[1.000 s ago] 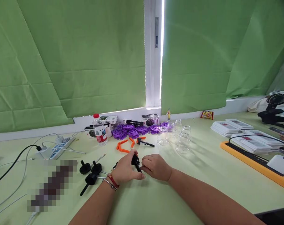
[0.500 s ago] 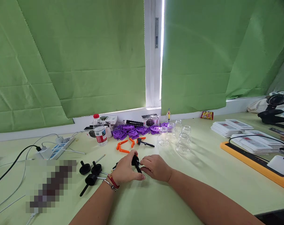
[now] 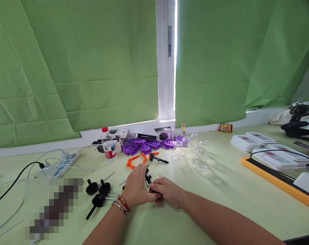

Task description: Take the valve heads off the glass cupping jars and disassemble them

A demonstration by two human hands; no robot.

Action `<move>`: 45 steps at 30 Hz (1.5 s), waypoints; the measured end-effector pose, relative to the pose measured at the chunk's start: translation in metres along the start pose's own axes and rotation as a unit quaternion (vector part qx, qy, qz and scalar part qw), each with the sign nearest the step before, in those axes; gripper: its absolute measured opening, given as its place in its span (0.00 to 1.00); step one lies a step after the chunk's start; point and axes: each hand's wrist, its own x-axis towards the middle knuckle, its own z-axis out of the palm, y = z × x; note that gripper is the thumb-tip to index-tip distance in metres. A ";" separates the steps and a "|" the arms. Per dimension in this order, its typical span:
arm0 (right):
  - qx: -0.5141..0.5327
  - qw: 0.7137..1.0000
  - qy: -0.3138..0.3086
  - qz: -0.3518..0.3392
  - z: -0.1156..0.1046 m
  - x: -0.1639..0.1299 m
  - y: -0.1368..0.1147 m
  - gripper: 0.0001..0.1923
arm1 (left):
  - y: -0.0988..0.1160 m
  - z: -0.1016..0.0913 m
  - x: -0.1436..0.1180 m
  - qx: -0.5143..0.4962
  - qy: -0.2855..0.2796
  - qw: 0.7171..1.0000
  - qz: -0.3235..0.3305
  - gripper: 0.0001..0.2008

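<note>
Between my two hands is a black plastic part with a rod-like handle (image 3: 148, 177), partly hidden by my fingers. My left hand (image 3: 137, 186) curls around its left side, with the thumb across the lower end. My right hand (image 3: 167, 191) pinches that lower end with thumb and fingers. Just beyond my right hand lie a few tiny shiny pieces (image 3: 160, 175), too small to name. To the left of my left hand rest several black round knobs with stems (image 3: 98, 200) and thin metal rods. A similar black handle piece (image 3: 158, 158) lies farther back.
Orange clips (image 3: 131, 162) and purple plastic discs (image 3: 145, 149) lie toward the back. A red-capped bottle (image 3: 109, 146) stands left of them, clear glass jars (image 3: 200, 160) to the right. A power strip (image 3: 67, 164) with cables is at left. White card stacks (image 3: 275, 159) and an orange-edged board (image 3: 279, 185) are at right.
My right hand has shifted down and turned, now pinching the part's lower end. The tiny shiny pieces now show beyond it. My left hand keeps its hold.
</note>
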 end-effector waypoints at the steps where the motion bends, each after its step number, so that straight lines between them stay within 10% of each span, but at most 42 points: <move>1: 0.004 1.000 0.006 -0.002 -0.001 0.000 0.000 0.22 | 0.000 0.001 0.000 0.008 0.009 1.000 0.007 0.48; 14: -0.111 0.983 0.101 -0.102 -0.021 0.002 -0.012 0.18 | -0.014 0.007 0.004 0.087 0.119 0.986 0.081 0.58; 16: -0.207 0.955 0.155 -0.146 -0.036 0.004 -0.017 0.16 | -0.017 0.006 0.004 0.098 0.135 0.985 0.046 0.56; 20: -0.484 0.807 0.271 -0.205 -0.070 0.007 -0.019 0.13 | -0.028 0.008 0.006 0.090 0.156 0.982 -0.055 0.47; 23: -0.544 0.768 0.272 -0.199 -0.085 0.013 -0.013 0.12 | -0.036 0.010 0.009 0.074 0.161 0.977 -0.120 0.41; 32: -0.607 0.739 0.255 -0.142 -0.090 0.034 0.000 0.10 | -0.043 0.012 0.011 0.089 0.099 0.956 -0.261 0.36; 45: -0.671 0.698 0.244 -0.052 -0.085 0.041 -0.006 0.13 | -0.046 0.013 0.013 0.073 0.073 0.956 -0.275 0.36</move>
